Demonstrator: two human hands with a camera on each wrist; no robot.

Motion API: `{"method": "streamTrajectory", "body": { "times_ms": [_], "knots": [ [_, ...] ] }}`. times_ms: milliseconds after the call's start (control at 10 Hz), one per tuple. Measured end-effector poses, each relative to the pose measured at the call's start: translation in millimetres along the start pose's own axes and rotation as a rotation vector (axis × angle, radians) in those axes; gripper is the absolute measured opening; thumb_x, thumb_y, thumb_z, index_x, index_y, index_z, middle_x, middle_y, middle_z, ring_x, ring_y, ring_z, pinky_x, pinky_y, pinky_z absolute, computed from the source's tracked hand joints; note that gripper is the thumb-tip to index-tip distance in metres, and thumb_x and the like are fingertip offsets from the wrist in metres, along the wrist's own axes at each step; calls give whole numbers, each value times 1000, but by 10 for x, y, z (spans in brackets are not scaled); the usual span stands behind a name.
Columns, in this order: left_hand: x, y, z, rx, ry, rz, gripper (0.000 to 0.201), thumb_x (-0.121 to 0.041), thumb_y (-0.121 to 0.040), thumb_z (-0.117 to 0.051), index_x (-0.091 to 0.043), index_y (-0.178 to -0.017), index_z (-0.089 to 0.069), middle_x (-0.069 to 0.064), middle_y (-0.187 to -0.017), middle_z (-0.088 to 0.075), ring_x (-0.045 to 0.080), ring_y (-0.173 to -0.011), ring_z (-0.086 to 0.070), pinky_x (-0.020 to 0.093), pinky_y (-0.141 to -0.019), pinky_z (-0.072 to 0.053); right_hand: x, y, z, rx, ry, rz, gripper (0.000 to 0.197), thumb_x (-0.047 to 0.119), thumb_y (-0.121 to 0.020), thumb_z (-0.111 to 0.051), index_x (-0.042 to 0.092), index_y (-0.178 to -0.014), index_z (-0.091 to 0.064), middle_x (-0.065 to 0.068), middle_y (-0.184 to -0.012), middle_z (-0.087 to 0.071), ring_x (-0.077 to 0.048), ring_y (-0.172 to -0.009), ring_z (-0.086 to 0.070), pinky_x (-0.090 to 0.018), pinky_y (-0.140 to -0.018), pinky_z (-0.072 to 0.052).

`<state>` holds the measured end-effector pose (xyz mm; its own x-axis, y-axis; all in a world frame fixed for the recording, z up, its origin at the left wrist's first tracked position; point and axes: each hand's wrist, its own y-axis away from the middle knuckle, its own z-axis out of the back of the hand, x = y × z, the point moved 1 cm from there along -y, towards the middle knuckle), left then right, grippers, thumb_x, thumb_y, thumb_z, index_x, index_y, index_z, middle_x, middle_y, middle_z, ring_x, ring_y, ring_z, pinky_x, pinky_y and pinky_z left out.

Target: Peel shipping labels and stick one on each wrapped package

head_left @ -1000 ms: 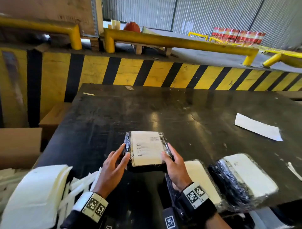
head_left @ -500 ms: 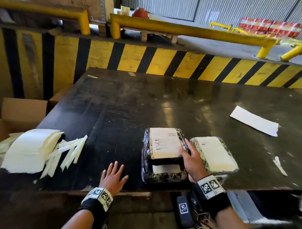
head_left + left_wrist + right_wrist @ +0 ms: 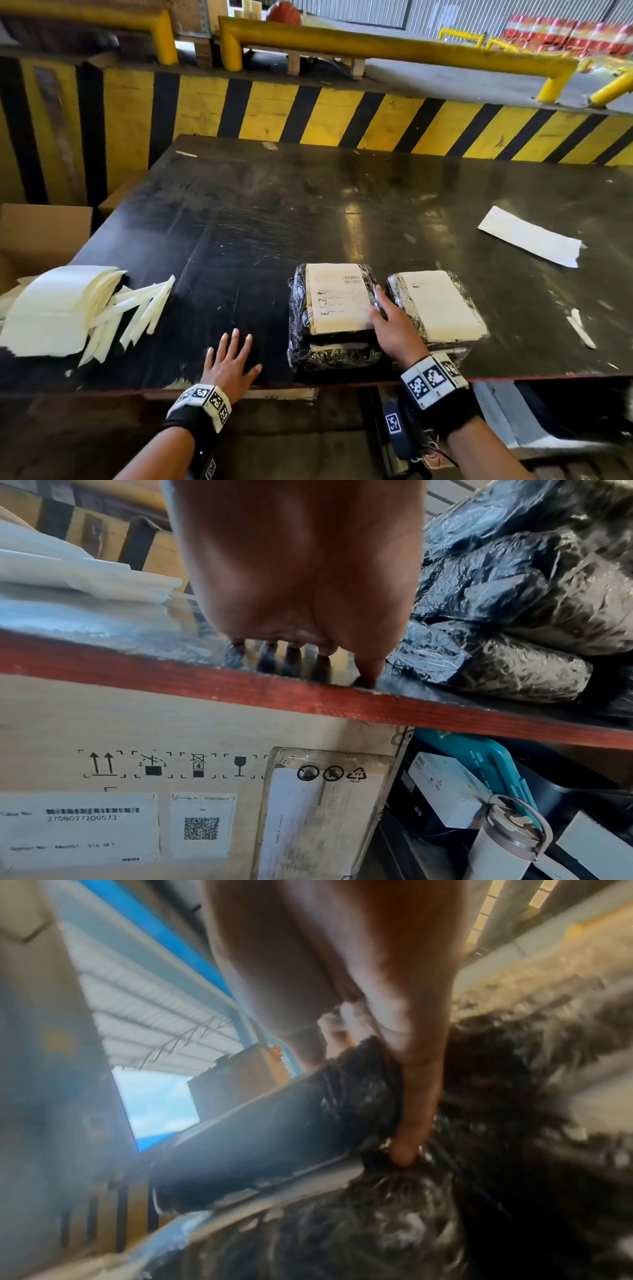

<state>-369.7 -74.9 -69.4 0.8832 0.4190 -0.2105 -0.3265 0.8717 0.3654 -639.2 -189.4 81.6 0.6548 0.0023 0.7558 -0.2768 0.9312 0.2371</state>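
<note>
Two black film-wrapped packages lie stacked near the table's front edge, and the top package [image 3: 330,301] [image 3: 274,1137] bears a printed white label [image 3: 337,296]. Another labelled package [image 3: 436,310] lies just to their right. My right hand [image 3: 378,310] grips the top package's right edge, thumb [image 3: 411,1123] down its side and fingers over the top. Flat on the black table [image 3: 308,212], left of the stack, rests my left hand [image 3: 233,353] [image 3: 298,653], fingers spread and holding nothing. A thick pile of blank labels [image 3: 58,308] lies at the table's left end.
Peeled backing strips [image 3: 140,308] fan out beside the label pile. A loose white sheet [image 3: 529,236] lies far right, with scraps [image 3: 580,327] near the front. A yellow-and-black barrier [image 3: 308,109] runs behind the table. A cardboard box [image 3: 37,233] stands at left, and boxes and a bottle [image 3: 507,840] below.
A second ago both hands held the labelled package. It now lies on the stack, my left hand has let go and lies flat on the table, my right hand stays at its edge.
</note>
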Motion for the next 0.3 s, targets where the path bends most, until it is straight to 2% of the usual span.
{"method": "streamTrajectory", "body": {
  "times_ms": [100,200,300],
  "knots": [
    [-10,17,-38,-25,-11,-2,69,-54,-97,-31,-29,-152,3,0,-159,15,21,-147,15,43,-119,4,25,50,-22,27,173,9,53,29,-102,-30,18,-151,-12,-11,-135,-53,-25,-119,-52,-27,-97,-36],
    [14,49,62,-57,24,-28,68,-52,-97,-33,-29,-152,0,-1,-160,12,19,-146,14,41,-119,4,77,155,20,-69,202,152,49,24,-99,-41,13,-146,-30,-4,-136,-53,-18,-121,-50,-23,-97,-37],
    [140,260,-217,-229,36,-134,61,-51,-99,-28,-27,-151,-10,-2,-160,0,10,-142,17,31,-120,4,-48,532,-3,-290,90,265,40,32,-97,-46,32,-136,-43,12,-129,-51,-5,-115,-48,-23,-98,-41]
  ]
}}
